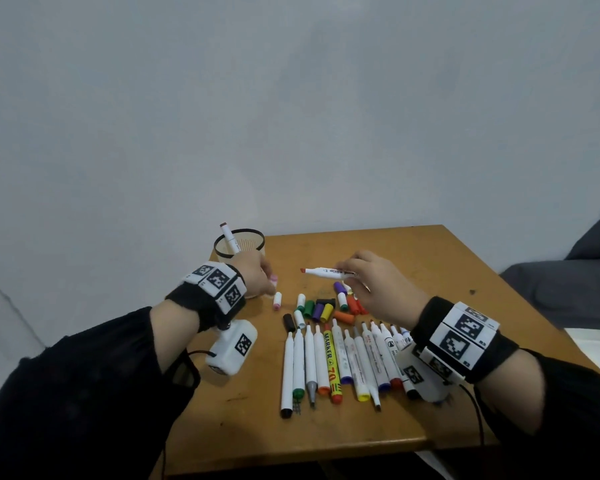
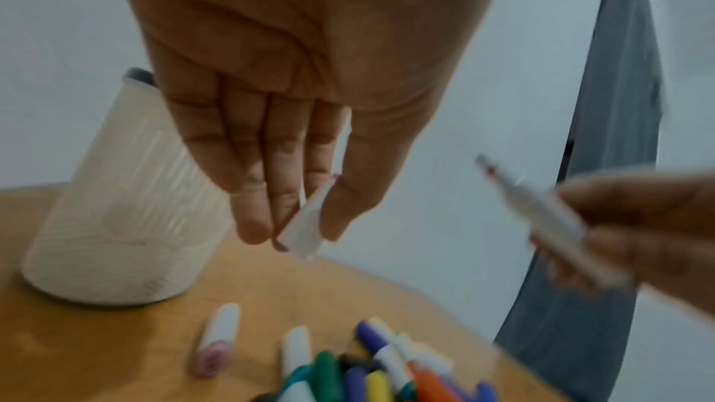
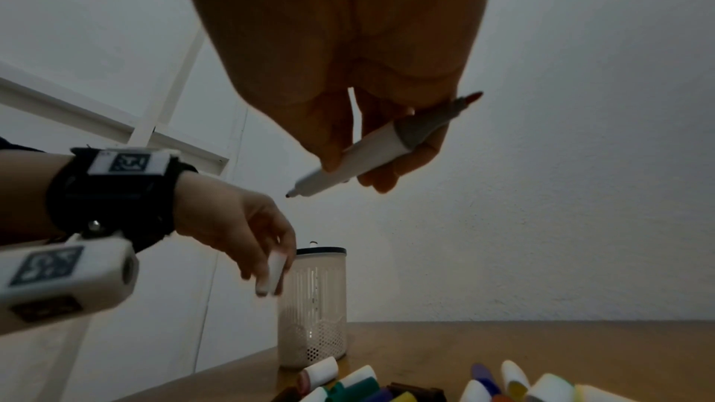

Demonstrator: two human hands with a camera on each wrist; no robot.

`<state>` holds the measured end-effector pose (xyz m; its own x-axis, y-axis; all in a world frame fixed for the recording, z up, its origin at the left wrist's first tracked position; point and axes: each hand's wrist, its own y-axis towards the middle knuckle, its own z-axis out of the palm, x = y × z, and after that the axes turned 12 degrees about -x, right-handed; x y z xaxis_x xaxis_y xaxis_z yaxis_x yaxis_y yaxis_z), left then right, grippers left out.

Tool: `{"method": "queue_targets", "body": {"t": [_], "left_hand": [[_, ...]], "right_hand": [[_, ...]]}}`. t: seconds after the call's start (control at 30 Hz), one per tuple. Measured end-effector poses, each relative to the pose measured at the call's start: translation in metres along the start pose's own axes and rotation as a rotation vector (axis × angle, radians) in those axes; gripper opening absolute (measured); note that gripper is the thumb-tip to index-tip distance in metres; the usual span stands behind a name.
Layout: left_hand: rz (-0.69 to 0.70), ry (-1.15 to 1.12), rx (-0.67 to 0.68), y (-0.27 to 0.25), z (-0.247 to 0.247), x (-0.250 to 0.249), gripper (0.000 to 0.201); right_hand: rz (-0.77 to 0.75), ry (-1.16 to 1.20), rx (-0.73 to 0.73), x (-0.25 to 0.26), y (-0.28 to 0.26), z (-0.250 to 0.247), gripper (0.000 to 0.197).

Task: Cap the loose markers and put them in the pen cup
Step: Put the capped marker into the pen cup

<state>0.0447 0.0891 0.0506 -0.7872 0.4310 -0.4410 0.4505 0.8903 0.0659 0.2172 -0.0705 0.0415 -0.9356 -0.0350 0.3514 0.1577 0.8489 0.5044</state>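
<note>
Progress is slight: one capped marker (image 1: 230,239) stands in the ribbed cream pen cup (image 1: 253,244); right hand (image 1: 378,285) pinches an uncapped white marker (image 1: 328,272), left hand (image 1: 257,275) pinches its white cap (image 2: 303,222) just beside, and many lie below.

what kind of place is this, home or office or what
Probably a room in a home: a small wooden table pushed against a bare pale wall, with a grey upholstered seat beside it. Nothing marks it as an office.

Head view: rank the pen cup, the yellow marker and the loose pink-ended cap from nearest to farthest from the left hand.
1. The pink-ended cap lies on the table just right of the left hand.
2. The pen cup stands just behind the hand, at the table's far left corner.
3. The yellow marker lies farthest, in the row of markers toward the near edge.

The first two are close; the cap looks slightly nearer.
</note>
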Motion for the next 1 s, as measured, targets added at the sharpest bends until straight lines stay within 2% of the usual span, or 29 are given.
{"method": "queue_targets", "body": {"t": [0.13, 0.2, 0.33, 0.43, 0.53, 0.73, 0.9, 1.0], "left_hand": [[0.017, -0.575, 0.092, -0.031, -0.024, -0.004, 0.026], [-0.002, -0.800, 0.078, -0.046, -0.031, -0.005, 0.026], [-0.035, -1.044, 0.058, -0.064, -0.034, -0.002, 0.026], [-0.036, -1.144, 0.111, -0.074, -0.034, -0.001, 0.023], [0.012, -1.109, 0.151, -0.082, -0.030, -0.004, 0.022], [0.151, -0.930, 0.038, -0.096, -0.030, -0.009, 0.019], [0.396, -0.564, -0.228, -0.111, -0.020, -0.016, 0.021], [0.534, -0.526, -0.367, -0.119, -0.013, -0.016, 0.021]], "right_hand": [[0.056, 0.043, -0.048, 0.012, -0.009, 0.000, 0.033], [0.063, 0.065, -0.066, 0.017, -0.014, -0.002, 0.032], [0.062, 0.092, -0.122, 0.028, -0.022, -0.006, 0.031], [0.036, 0.114, -0.152, 0.034, -0.026, -0.010, 0.031], [-0.010, 0.120, -0.171, 0.041, -0.030, -0.012, 0.029], [-0.083, 0.056, -0.180, 0.051, -0.036, -0.019, 0.029], [-0.188, -0.073, -0.280, 0.058, -0.040, -0.029, 0.025], [-0.203, -0.143, -0.348, 0.062, -0.042, -0.030, 0.022]]}}
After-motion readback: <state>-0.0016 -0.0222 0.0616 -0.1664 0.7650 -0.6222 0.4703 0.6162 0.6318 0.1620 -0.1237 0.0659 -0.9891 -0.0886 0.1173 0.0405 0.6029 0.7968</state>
